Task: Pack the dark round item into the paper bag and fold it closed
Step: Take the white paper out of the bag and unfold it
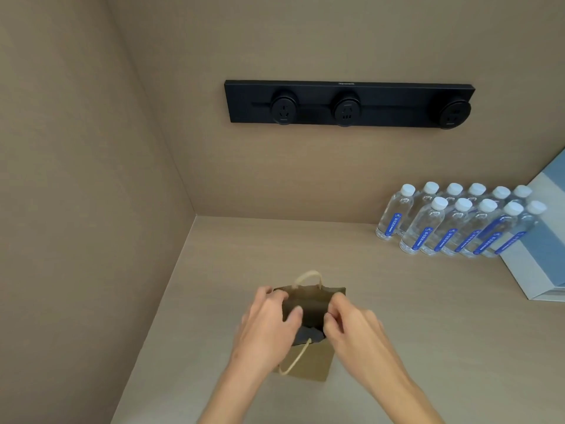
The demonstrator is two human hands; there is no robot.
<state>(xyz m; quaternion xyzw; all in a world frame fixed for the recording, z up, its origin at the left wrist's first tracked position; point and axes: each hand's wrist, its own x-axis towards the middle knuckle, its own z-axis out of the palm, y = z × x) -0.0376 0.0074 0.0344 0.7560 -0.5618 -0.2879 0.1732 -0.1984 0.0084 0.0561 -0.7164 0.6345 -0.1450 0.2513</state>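
- paper bag (312, 359): small, brown, standing on the counter (397, 301) near the front centre; its mouth is held open, the far wall of the bag raised and showing its shadowed inner face.
- handles: one twisted paper loop stands above the far rim (307, 278); a second loop hangs down the near face (295, 359).
- dark round item (307, 333): only a dark grey patch shows inside the bag mouth, between the two hands; its shape cannot be made out.
- left hand (269, 325): at the bag's left edge, grip pinching the top edge of the paper, thumb laid on the inner face.
- right hand (351, 325): at the bag's right edge, grip pinching the rim, fingers curled in.
- water bottles (458, 221): clear, white caps, blue labels, in two rows at the back right of the counter, well apart from the bag.
- pale box (541, 264): white and light blue, just beside the bottles at the right edge.
- socket rail (348, 105): black, fixed to the back wall, carrying three round outlets.
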